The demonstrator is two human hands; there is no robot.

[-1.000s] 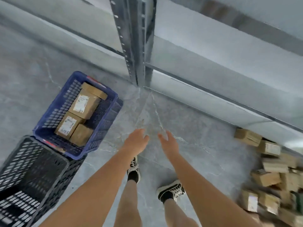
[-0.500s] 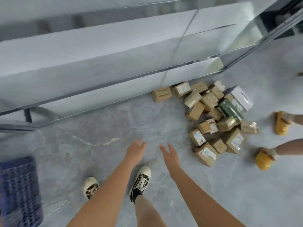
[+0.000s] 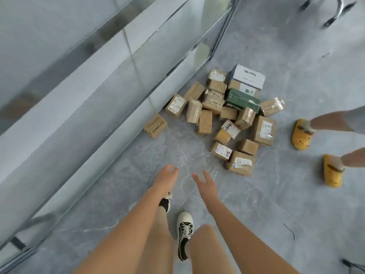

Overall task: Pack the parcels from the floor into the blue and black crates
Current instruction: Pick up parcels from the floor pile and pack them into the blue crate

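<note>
Several cardboard parcels lie heaped on the grey floor ahead of me, with a green box and a white box among them. The nearest labelled parcel sits just right of my hands. My left hand and my right hand stretch out side by side above the floor, fingers straight, holding nothing. Both are short of the heap. Neither the blue crate nor the black crate is in view.
A metal shelf unit runs along the left, its lower shelf edge close to the heap. Another person's feet in yellow slippers stand right of the parcels. Chair legs show at top right.
My view has swung right from the crates to the parcel heap, and I have stepped closer to it. Both hands stay out in front, holding nothing.
</note>
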